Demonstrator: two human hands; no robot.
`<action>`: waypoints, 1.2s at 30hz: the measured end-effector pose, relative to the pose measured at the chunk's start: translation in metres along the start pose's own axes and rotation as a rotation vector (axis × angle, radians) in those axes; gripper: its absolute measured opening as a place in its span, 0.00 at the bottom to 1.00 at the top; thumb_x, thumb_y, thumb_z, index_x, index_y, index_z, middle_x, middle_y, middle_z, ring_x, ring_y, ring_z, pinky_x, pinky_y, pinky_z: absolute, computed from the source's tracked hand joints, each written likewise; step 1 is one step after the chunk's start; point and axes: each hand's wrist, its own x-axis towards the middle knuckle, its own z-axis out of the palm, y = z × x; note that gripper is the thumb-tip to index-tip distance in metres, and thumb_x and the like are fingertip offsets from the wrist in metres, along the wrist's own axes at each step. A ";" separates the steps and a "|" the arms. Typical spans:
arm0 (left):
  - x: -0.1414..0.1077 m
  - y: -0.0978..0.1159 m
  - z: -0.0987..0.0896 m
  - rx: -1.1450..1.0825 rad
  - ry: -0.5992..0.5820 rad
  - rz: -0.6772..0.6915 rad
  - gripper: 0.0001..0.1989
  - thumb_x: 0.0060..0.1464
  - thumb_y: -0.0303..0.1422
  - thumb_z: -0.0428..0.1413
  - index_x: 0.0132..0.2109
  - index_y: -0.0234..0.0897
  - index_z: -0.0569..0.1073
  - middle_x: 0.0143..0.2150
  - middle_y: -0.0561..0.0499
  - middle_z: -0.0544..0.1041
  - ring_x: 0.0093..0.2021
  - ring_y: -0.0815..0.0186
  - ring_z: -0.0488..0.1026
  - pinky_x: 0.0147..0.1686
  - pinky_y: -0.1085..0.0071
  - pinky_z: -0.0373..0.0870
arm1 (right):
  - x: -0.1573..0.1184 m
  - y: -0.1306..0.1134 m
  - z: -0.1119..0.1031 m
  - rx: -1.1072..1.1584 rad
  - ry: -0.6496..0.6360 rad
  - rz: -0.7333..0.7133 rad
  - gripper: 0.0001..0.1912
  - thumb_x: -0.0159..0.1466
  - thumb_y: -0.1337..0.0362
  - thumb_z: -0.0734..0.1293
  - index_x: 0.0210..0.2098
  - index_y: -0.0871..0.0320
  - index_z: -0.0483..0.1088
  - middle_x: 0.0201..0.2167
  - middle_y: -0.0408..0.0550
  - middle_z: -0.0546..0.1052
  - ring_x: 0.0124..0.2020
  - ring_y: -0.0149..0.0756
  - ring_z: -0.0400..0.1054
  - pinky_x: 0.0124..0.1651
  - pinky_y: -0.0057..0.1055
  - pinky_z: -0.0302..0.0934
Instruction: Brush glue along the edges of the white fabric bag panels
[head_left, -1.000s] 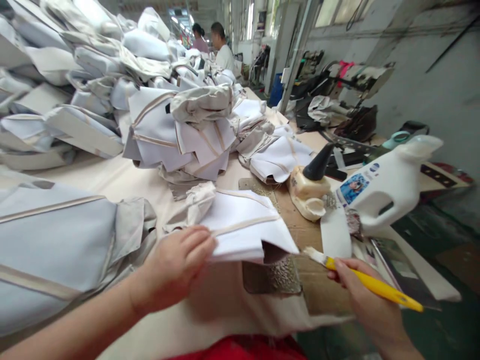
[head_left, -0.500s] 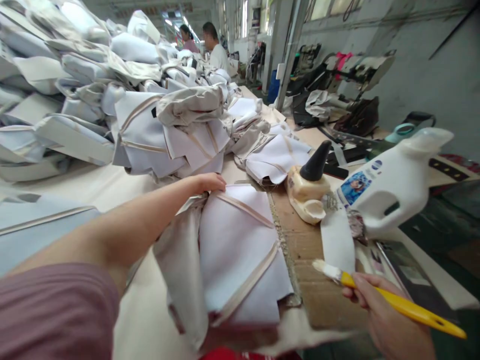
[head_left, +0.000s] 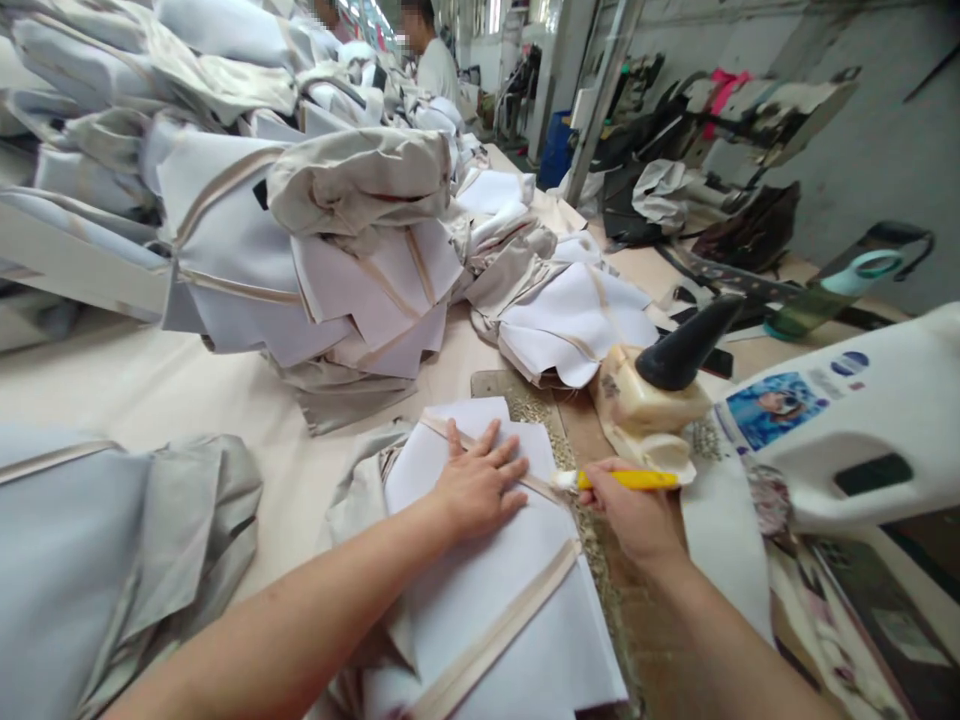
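Note:
Flat on a white fabric piece (head_left: 487, 590) with beige tape strips lies my left hand (head_left: 476, 480), fingers spread. My right hand (head_left: 630, 505) is closed around a brush (head_left: 634, 480) with a yellow handle. The pale bristles are at the right edge of the fabric piece, by the upper tape strip; whether they touch it I cannot tell. Grey-beige cloth (head_left: 360, 490) is attached along the piece's left side. Just beyond my right hand stands a cream-coloured container (head_left: 637, 400) with a black cone-shaped nozzle (head_left: 690, 345).
A large white jug (head_left: 847, 420) stands at the right, near a dark phone (head_left: 877, 600). More sewn pieces (head_left: 240, 240) are heaped at the back left, and another (head_left: 67, 560) lies at the near left. A green bottle (head_left: 825, 295) is farther back. A person (head_left: 439, 65) is in the background.
My left hand has moved from the piece's far edge onto its surface and spread out. My right hand has brought the brush left to the piece's edge. The view has shifted.

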 end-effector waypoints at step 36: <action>-0.022 0.031 0.009 -0.291 -0.122 -0.002 0.26 0.59 0.50 0.45 0.59 0.43 0.63 0.65 0.47 0.59 0.67 0.50 0.44 0.55 0.29 0.27 | -0.001 -0.008 0.000 -0.220 -0.150 0.106 0.12 0.56 0.56 0.62 0.21 0.55 0.66 0.18 0.41 0.70 0.23 0.35 0.65 0.31 0.31 0.58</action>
